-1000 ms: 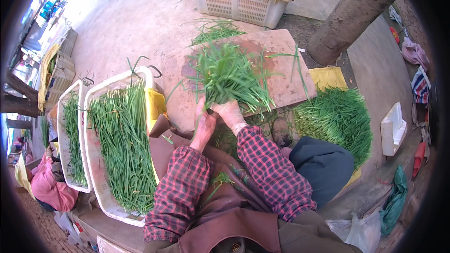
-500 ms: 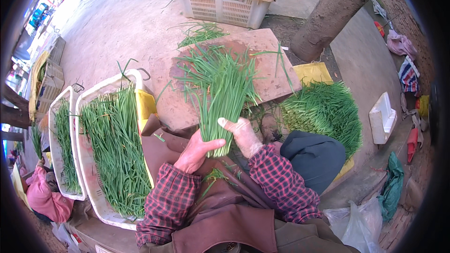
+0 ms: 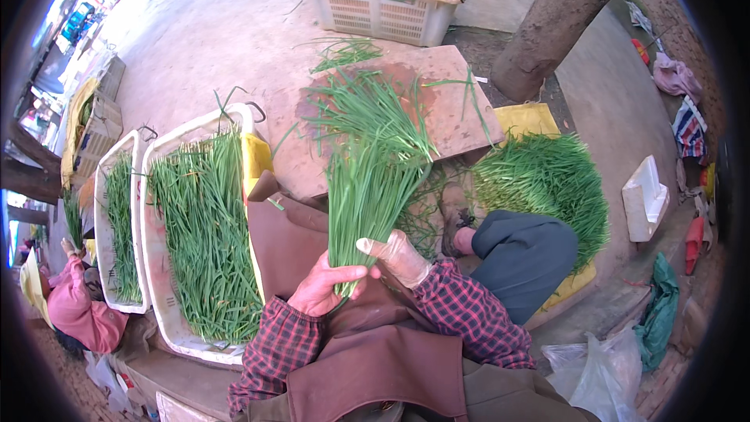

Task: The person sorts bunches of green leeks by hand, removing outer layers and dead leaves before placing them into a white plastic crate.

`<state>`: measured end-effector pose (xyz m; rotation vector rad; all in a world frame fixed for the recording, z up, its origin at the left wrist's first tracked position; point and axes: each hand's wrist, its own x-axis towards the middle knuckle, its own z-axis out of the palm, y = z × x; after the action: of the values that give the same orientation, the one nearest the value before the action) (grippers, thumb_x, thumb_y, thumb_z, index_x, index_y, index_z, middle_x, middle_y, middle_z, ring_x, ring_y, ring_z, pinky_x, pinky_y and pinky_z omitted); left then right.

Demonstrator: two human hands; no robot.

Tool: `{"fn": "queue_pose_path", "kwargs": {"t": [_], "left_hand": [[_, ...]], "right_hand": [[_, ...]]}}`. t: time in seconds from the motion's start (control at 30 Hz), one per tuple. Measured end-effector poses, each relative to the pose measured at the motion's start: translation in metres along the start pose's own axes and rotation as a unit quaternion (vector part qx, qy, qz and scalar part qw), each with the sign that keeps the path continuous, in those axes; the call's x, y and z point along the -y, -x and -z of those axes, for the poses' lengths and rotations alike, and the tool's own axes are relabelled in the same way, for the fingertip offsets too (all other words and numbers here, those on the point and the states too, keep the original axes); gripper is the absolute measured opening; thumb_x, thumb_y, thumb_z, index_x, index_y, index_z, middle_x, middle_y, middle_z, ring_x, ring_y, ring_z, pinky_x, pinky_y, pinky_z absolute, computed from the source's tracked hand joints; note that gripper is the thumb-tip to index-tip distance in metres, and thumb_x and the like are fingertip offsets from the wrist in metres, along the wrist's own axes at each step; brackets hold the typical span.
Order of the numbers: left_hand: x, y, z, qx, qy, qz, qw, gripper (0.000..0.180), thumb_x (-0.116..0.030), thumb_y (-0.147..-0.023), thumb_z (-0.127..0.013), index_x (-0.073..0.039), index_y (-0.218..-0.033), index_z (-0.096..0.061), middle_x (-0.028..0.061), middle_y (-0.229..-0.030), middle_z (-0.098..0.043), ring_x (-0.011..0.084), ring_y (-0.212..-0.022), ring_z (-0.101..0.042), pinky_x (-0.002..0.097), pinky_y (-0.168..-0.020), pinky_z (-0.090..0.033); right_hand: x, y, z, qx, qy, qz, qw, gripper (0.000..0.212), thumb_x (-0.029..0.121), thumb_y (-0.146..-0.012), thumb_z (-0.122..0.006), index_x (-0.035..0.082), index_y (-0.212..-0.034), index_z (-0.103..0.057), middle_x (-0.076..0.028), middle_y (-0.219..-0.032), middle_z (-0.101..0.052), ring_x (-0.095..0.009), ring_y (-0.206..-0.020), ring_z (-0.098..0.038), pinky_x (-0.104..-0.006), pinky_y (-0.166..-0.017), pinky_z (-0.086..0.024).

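Note:
A bunch of green chives [image 3: 363, 187] stands over my lap, its cut ends down and its leaves fanning upward. My left hand [image 3: 322, 287] is wrapped round the stems near the bottom, thumb across the front. Against the right side of the same stems is my right hand [image 3: 398, 258], in a pale thin glove, its thumb in front and its other fingers partly hidden. Just beyond, loose chives [image 3: 371, 105] lie on a reddish board [image 3: 293, 160], their lower part behind the held bunch. A brown apron [image 3: 289, 246] covers my lap.
White crates [image 3: 148, 219] of chives stand at my left. A chive pile [image 3: 543, 187] lies on yellow sheeting by my right knee. Ahead are a cloth-covered crate [image 3: 375, 12] and a tree trunk [image 3: 558, 23]. A person in pink [image 3: 82, 305] sits far left.
Both hands have drawn the bunch down toward my body, away from the chives on the board. The view has shifted slightly left.

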<state>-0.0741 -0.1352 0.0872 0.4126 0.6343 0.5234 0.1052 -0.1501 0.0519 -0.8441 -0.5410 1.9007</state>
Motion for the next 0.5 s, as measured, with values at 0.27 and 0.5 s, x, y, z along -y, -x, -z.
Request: {"fn": "queue_pose_path", "kwargs": {"t": [0.27,0.5], "left_hand": [[0.014,0.030,0.006,-0.092,0.001,-0.027,0.995,0.037,-0.001,-0.086,-0.071,-0.001,-0.121,-0.057,0.0142,-0.096,-0.069,0.0173,-0.067,-0.064,0.0282,-0.058,-0.055],[0.014,0.048,0.001,-0.161,-0.047,-0.032,0.985,0.031,0.004,-0.085,-0.068,0.001,-0.114,-0.058,0.0133,-0.092,-0.068,0.0162,-0.063,-0.060,0.0276,-0.050,-0.051]], "right_hand": [[0.015,0.006,-0.001,-0.026,0.013,0.018,0.999,0.023,0.004,-0.093,-0.061,-0.005,-0.114,-0.062,-0.008,-0.104,-0.067,-0.017,-0.092,-0.064,-0.0331,-0.085,-0.052],[0.005,0.007,0.024,-0.110,0.019,-0.003,0.994,0.022,0.008,-0.096,-0.060,-0.002,-0.115,-0.062,-0.009,-0.107,-0.066,-0.017,-0.093,-0.066,-0.0293,-0.084,-0.054]]}}
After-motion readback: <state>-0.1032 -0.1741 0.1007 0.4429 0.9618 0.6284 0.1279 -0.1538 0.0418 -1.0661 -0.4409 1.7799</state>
